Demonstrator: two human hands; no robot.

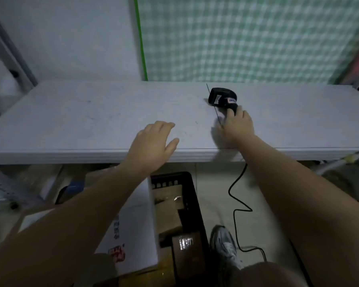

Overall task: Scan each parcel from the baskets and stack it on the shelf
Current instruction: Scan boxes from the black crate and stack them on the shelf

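A person stood over a white shelf that carried no parcels, suggesting the stacking had barely begun or not begun at all. At lower left, blurred parcels and a large white carton lay heaped beneath the shelf, too soft in focus to count. The left hand hovered palm down above the shelf's front edge, its fingers spread wide and holding nothing. Below it, a black basket on the floor was packed with brown cardboard parcels, none lifted out. Farther right, the right hand was closed around the handle of a black barcode scanner whose head rested on the shelf; its cable trailed off the shelf edge and snaked across the floor beside a grey trainer. A green checked cloth hung behind the shelf. With the scanner in hand and no parcel held, every visible parcel appeared left to scan and to stack.
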